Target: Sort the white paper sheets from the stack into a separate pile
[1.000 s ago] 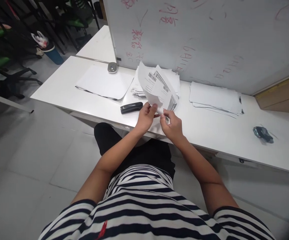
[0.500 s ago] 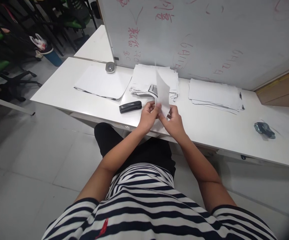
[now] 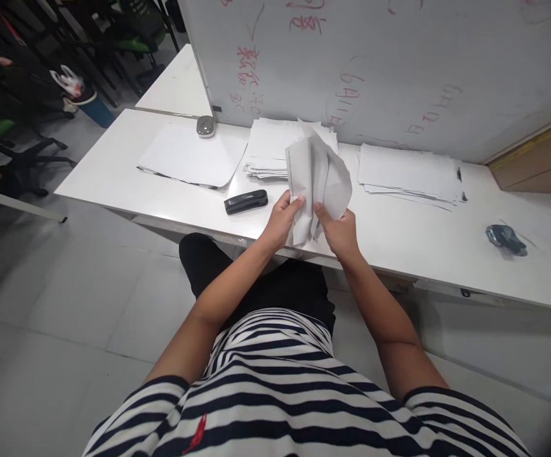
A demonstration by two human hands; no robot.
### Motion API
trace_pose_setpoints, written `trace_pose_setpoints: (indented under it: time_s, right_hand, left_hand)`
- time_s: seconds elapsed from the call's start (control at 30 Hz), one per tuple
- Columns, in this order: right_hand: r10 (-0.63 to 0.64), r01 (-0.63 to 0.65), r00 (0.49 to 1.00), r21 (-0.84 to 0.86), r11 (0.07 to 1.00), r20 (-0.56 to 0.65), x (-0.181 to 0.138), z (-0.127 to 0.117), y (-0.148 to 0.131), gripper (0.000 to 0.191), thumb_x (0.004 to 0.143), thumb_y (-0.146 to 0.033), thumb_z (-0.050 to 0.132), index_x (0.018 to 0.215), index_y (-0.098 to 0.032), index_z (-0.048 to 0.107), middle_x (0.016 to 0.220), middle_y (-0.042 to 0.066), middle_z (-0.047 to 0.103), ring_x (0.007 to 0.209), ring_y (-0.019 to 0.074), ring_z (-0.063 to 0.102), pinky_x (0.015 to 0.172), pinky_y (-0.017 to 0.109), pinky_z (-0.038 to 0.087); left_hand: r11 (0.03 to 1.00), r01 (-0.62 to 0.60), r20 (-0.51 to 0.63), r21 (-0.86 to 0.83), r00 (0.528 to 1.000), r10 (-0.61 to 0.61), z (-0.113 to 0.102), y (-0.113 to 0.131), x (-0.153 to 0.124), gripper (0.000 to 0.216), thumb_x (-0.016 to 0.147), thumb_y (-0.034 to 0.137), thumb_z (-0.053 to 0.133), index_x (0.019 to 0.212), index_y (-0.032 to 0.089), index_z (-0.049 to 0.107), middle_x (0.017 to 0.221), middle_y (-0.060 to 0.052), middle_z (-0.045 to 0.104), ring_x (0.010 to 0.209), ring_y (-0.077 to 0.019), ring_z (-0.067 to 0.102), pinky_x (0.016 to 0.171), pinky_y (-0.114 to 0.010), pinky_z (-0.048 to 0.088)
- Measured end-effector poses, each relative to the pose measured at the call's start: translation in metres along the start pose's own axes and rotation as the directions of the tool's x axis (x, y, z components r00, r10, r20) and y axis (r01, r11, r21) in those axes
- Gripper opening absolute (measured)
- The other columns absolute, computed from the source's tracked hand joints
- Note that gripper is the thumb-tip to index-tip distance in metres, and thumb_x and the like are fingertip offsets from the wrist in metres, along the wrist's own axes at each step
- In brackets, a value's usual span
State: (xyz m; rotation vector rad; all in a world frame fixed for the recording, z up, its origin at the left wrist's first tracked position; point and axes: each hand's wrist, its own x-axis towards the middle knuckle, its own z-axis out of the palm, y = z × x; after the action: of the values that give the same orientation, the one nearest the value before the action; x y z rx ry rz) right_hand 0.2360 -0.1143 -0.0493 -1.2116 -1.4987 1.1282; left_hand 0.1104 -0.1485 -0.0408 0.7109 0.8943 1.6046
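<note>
On the whiteboard (image 3: 399, 44), red handwriting is running sideways. One date (image 3: 349, 95) is reading 6月11日, its last character fading; farther right, a paler date (image 3: 432, 109) is reading 6月12日. Toward the left edge, a column of characters (image 3: 247, 66) is seeming to start with 数, the rest blurring beyond reading. The larger top characters (image 3: 306, 24) are defying sure reading. A red emblem (image 3: 198, 434) is showing on the shirt (image 3: 275, 381), without legible letters.
</note>
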Motion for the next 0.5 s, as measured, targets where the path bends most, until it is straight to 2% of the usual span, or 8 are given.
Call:
trace_pose_setpoints:
  time_s: [0.13, 0.27, 0.4, 0.5]
  right_hand:
    - [-0.033, 0.033, 0.998, 0.008, 0.999, -0.057, -0.002, -0.004, 0.000, 0.047, 0.075, -0.061, 0.064, 0.086, -0.015, 0.068, 0.078, 0.004, 0.069, 0.079, 0.0220, 0.065, 0.075, 0.038, 0.055]
    - [-0.024, 0.026, 0.999, 0.063, 0.998, -0.034, -0.001, -0.010, 0.004, 0.049, 0.075, -0.062, 0.064, 0.086, -0.015, 0.068, 0.077, 0.004, 0.068, 0.077, 0.0210, 0.065, 0.072, 0.036, 0.055]
    - [-0.037, 0.037, 0.999, 0.085, 0.996, 0.000, 0.001, -0.014, 0.007, 0.048, 0.077, -0.061, 0.063, 0.088, -0.014, 0.067, 0.077, 0.003, 0.069, 0.074, 0.0197, 0.065, 0.070, 0.035, 0.055]
    - [-0.065, 0.066, 0.998, 0.043, 0.997, -0.022, -0.001, -0.013, 0.004, 0.047, 0.079, -0.060, 0.060, 0.086, -0.014, 0.067, 0.078, 0.004, 0.069, 0.074, 0.0199, 0.065, 0.069, 0.035, 0.055]
  left_hand:
    - [0.996, 0.001, 0.013, 0.090, 1.000, -0.002, 0.006, 0.005, -0.005, 0.031, 0.084, 0.041, 0.063, 0.109, 0.023, 0.058, 0.108, -0.002, 0.067, 0.109, -0.0210, 0.060, 0.100, -0.037, 0.043]
    - [0.985, -0.014, -0.011, 0.170, 1.000, 0.016, 0.010, 0.009, -0.006, 0.032, 0.084, 0.043, 0.063, 0.108, 0.022, 0.056, 0.111, -0.003, 0.065, 0.114, -0.0211, 0.057, 0.101, -0.037, 0.041]
    - [0.977, -0.041, -0.029, 0.208, 0.998, 0.048, 0.015, 0.011, -0.009, 0.038, 0.078, 0.039, 0.070, 0.109, 0.023, 0.054, 0.117, -0.005, 0.062, 0.118, -0.0205, 0.055, 0.100, -0.033, 0.042]
    - [0.974, -0.055, -0.045, 0.219, 0.997, 0.066, 0.022, 0.013, -0.014, 0.050, 0.073, 0.032, 0.075, 0.117, 0.025, 0.053, 0.120, -0.006, 0.060, 0.123, -0.0211, 0.052, 0.101, -0.033, 0.042]
